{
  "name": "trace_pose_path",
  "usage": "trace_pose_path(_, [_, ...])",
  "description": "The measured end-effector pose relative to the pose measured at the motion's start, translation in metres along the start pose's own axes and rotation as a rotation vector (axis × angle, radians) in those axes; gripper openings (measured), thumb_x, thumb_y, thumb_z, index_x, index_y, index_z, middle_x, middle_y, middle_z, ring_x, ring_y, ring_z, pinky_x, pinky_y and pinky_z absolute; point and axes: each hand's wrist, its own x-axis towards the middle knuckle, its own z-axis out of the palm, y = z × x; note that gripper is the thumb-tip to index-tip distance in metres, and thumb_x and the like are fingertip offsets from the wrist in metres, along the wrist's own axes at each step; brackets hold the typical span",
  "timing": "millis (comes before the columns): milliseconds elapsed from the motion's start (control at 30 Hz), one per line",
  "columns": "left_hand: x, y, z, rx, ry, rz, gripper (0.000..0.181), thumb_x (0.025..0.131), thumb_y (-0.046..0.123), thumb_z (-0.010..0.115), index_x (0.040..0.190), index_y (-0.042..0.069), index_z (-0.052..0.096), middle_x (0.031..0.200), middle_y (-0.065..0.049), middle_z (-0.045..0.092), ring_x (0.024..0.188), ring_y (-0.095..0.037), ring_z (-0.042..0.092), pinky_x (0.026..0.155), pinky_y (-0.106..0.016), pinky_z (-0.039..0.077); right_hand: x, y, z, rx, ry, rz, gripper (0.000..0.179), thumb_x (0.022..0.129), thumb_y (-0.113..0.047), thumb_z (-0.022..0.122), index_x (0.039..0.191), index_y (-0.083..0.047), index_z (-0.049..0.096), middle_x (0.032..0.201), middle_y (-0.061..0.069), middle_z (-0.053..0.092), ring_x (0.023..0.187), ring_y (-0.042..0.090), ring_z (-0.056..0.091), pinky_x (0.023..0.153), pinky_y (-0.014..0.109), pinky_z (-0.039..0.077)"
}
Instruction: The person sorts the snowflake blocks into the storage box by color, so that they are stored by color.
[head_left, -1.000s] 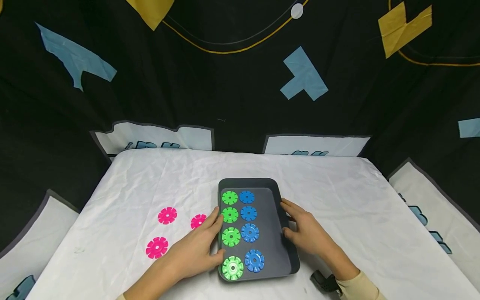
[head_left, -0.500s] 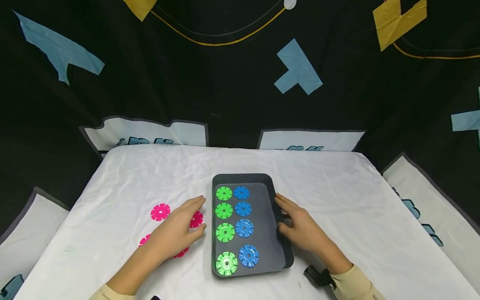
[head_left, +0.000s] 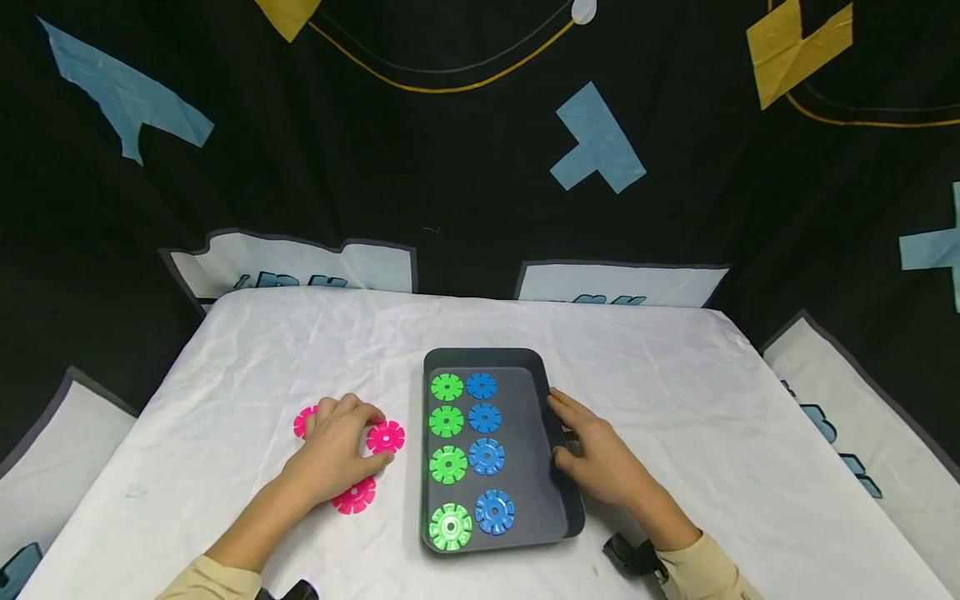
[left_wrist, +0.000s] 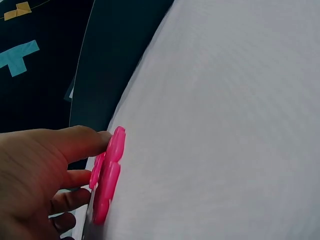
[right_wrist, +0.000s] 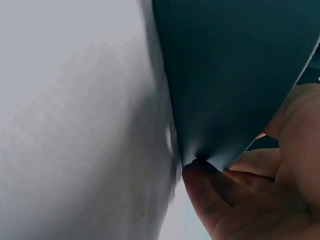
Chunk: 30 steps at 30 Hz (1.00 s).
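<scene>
**Left hand around a pink disc, right hand against the tray**

My left hand [head_left: 330,450] is down among the pink things on its side of the tray [head_left: 534,458]. Its thumb and forefinger come to opposite edges of one pink disc [head_left: 387,437]; I cannot tell whether they pinch it, since the left wrist view hides the thumb's tip. That disc lies between my left hand and the tray, apart from the tray. A second pink disc [head_left: 355,497] lies just below my left thumb, on the side nearer me. The edge of a third pink disc [head_left: 302,422] shows past the fingers on the outer side; my hand covers the rest.

My right hand [head_left: 600,457] has its fingers and thumb loosely extended, fingertips touching the tray's outer side and rim without curling round it. The tray stands flat between my hands. Inside it, four green discs [head_left: 448,465] form a row running away from me along the side toward my left hand. Beside them, closer to my right hand, runs a row of four blue discs [head_left: 487,457].

Under both hands spreads a wrinkled white cloth [head_left: 637,367]. Beyond it, facing me, hangs a black curtain [head_left: 450,175] bearing light-blue patches [head_left: 600,142] and yellow patches [head_left: 780,58].
</scene>
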Motion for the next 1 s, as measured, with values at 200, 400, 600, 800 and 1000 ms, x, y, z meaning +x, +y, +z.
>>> trace_pose_path(200, [0.0029,-0.0008,0.0002,0.002,0.028,0.048,0.047,0.066,0.023,0.086,0.104,0.008,0.063,0.094,0.001,0.058,0.094,-0.024,0.045,0.083,-0.047,0.032,0.0032,-0.0027,-0.0014,-0.022,-0.002,0.019,0.071,0.083,-0.002,0.064,0.148,0.003,0.035,0.158,0.009,0.027,0.123,0.024,0.054,0.092,0.033,0.050])
trace_pose_path(400, [0.0051,0.0024,-0.0039,-0.004,-0.008,0.086,0.053,0.067,0.019,0.085,0.114,0.007,0.064,0.099,0.000,0.061,0.087,-0.015,0.056,0.080,-0.037,0.049,0.0062,-0.0052,-0.0038,-0.023,-0.009,0.040,0.071,0.083,-0.004,0.063,0.149,0.000,0.036,0.158,0.002,0.026,0.124,0.021,0.053,0.094,0.032,0.049])
trace_pose_path(600, [0.0034,0.0032,-0.0041,-0.022,-0.034,0.063,0.057,0.067,0.019,0.087,0.118,0.005,0.065,0.097,0.002,0.059,0.082,-0.010,0.053,0.074,-0.031,0.052,0.0063,-0.0044,-0.0026,-0.020,-0.015,0.037,0.071,0.083,-0.004,0.064,0.148,0.001,0.036,0.158,0.004,0.027,0.126,0.019,0.050,0.094,0.030,0.049])
trace_pose_path(800, [0.0034,0.0056,-0.0036,-0.007,-0.062,0.016,0.057,0.065,0.023,0.089,0.115,0.006,0.068,0.093,0.004,0.059,0.084,-0.010,0.053,0.075,-0.031,0.052,0.0032,-0.0017,0.0011,-0.016,-0.012,0.044,0.072,0.083,-0.004,0.065,0.149,0.000,0.036,0.158,0.006,0.028,0.129,0.018,0.048,0.094,0.030,0.049])
trace_pose_path(1000, [0.0027,0.0082,-0.0035,0.027,-0.052,0.022,0.054,0.063,0.024,0.090,0.109,0.007,0.070,0.089,0.004,0.060,0.085,-0.012,0.054,0.076,-0.033,0.052,-0.0001,0.0009,0.0036,-0.017,0.000,0.066,0.072,0.083,-0.004,0.065,0.148,0.000,0.037,0.157,0.007,0.029,0.130,0.019,0.047,0.094,0.031,0.049])
